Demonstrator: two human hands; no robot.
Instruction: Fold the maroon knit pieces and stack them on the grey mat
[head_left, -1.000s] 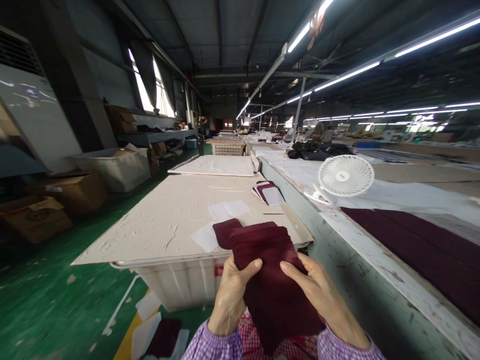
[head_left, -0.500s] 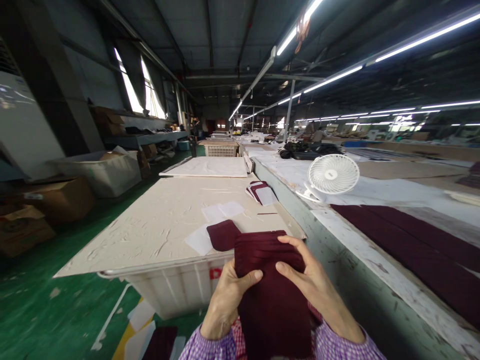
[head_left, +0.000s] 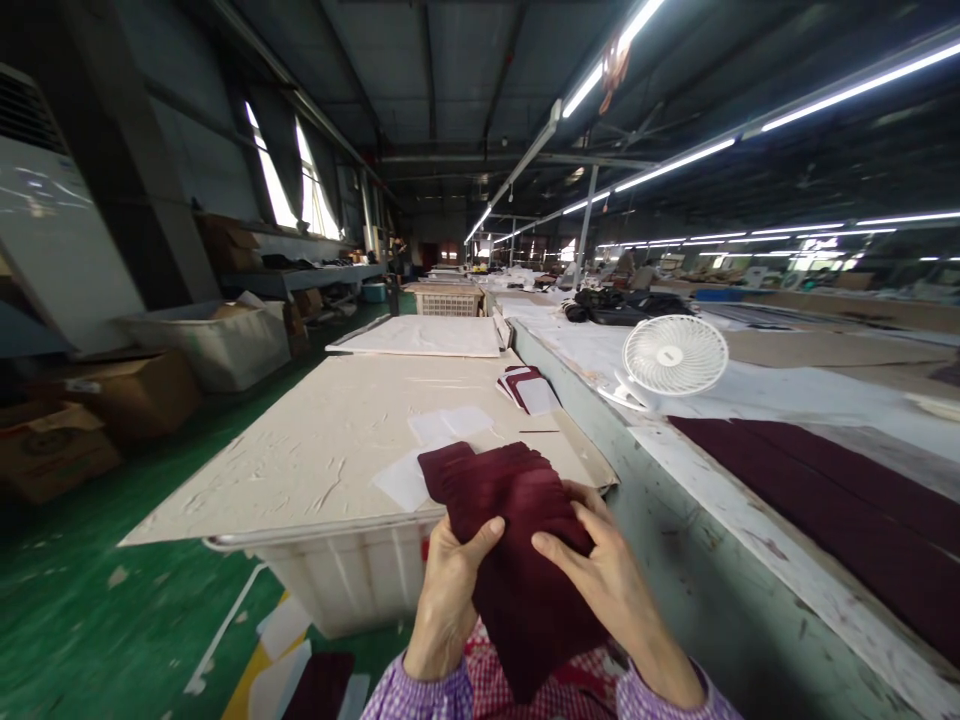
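A stack of maroon fabric pieces (head_left: 525, 570) is held in front of me, its far edge fanned into thin layers. My left hand (head_left: 454, 570) grips its left side, thumb on top and fingers underneath. On the right side my right hand (head_left: 600, 560) pinches it, with the thumb on top and the fingers curled around the edge. Just beyond lies another maroon piece (head_left: 444, 468) on the cream board (head_left: 285, 440), partly covered by the held stack. White paper sheets (head_left: 401, 482) lie beside it. Farther back rests a small pile of maroon and white pieces (head_left: 529, 390).
The board lies over a white plastic bin (head_left: 337, 580). On the long table at right stand a white fan (head_left: 675, 355) and a spread of maroon cloth (head_left: 810, 500). Cardboard boxes (head_left: 127, 390) and another bin (head_left: 217, 345) are at left. Scraps (head_left: 319, 685) lie below.
The stack has turned and tilted, its lower end swinging left and its far edge spreading more. My right hand has moved slightly left and lower. The view has shifted a little.
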